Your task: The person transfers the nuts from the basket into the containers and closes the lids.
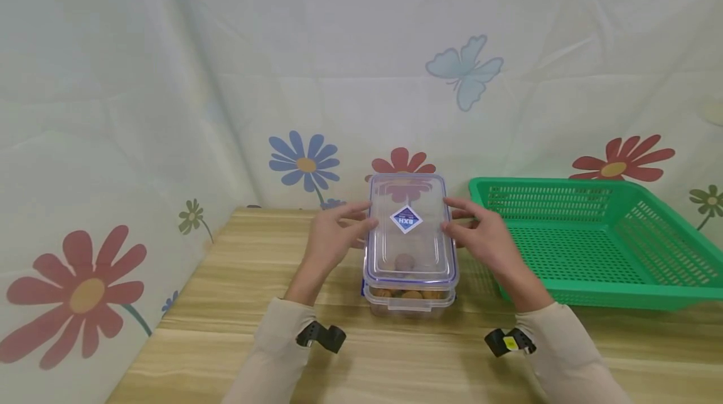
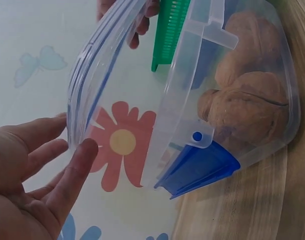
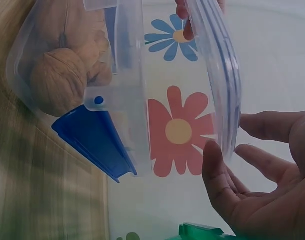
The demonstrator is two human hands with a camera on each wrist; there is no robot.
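A clear plastic lid [image 1: 415, 247] with a blue seal and a blue-and-white label is held by both hands, above a clear food container [image 1: 409, 307]. My left hand [image 1: 333, 234] pinches the lid's left edge between thumb and fingers. On the opposite edge, my right hand [image 1: 482, 234] pinches it the same way. Both wrist views show a gap between lid and container rim, wider toward the far end. Walnuts [image 2: 255, 107] lie inside the container, and blue side clips [image 2: 200, 167] hang folded outward from its walls.
A green plastic basket [image 1: 587, 294] stands on the wooden table [image 1: 248, 253], right of the container. Behind the table hangs a pale curtain [image 1: 350, 78] printed with flowers and a butterfly. The table's left edge runs beside the curtain.
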